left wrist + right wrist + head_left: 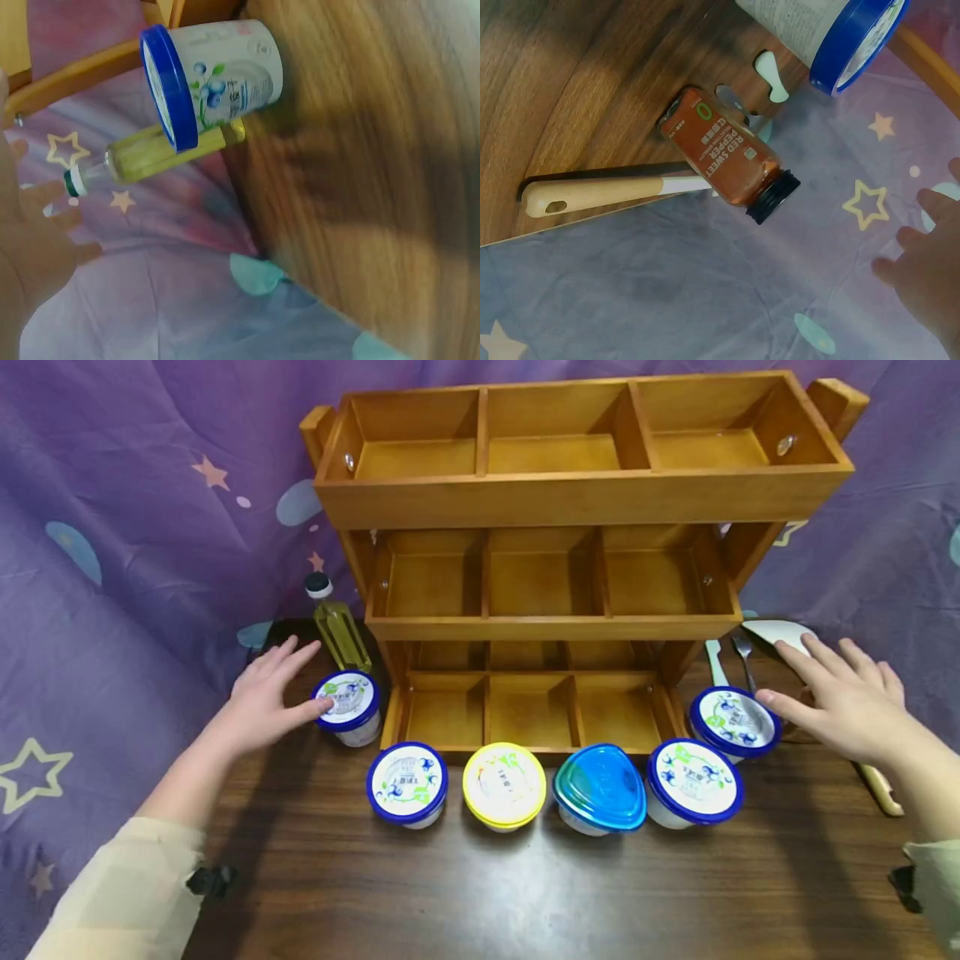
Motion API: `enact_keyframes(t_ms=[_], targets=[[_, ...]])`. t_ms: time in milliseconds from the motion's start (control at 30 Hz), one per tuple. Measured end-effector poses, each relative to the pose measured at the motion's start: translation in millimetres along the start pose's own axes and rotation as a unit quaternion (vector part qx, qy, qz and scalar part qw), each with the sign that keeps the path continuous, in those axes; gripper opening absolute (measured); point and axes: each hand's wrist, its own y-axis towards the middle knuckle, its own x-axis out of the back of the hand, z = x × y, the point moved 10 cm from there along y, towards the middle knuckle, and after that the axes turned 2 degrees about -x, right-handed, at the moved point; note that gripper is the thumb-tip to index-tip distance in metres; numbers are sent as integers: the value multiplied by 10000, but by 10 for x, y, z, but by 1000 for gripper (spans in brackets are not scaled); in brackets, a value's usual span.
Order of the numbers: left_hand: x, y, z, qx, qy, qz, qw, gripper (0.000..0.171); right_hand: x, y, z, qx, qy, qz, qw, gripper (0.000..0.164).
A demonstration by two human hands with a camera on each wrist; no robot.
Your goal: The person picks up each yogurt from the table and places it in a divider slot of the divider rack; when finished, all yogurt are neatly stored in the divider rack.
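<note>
My left hand hovers with fingers spread beside a blue-lidded tub, its thumb overlapping the lid in the head view. In the left wrist view this tub shows blueberries on its side, with a bottle of yellow-green oil behind it. On the other side my right hand is spread and holds nothing, its thumb near the rim of another blue-lidded tub. Below it, in the right wrist view, stands a red sweet pepper jar with a black cap, mostly hidden by the hand in the head view.
A tiered wooden rack with divided compartments stands at the back. Before it sit more tubs: blue-rimmed ones, a yellow-lidded one and one with a shiny blue lid. A wooden-handled utensil, a fork and a pale-green handle lie right.
</note>
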Motion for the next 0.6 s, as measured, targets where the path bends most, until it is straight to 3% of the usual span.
enact_keyframes(t_ms=[100,200,400,500,600], targets=[[-66,-46,-70,-333,-338,-101,9988,70,-5,-7,14,-2,51,29,10000,78],[-149,-76,-78,-423,-712,-15,9966,60,11,-7,19,-61,59,1,10000,79],[-419,-103,-77,-328,-1184,603,9906,54,29,-12,11,-59,219,-59,9997,76],[-582,-100,-95,-260,-1524,1028,9826,55,27,-9,25,-12,255,-113,9996,75],[-749,-117,-85,45,-1903,1438,9711,55,25,-12,31,17,267,-139,9995,75]])
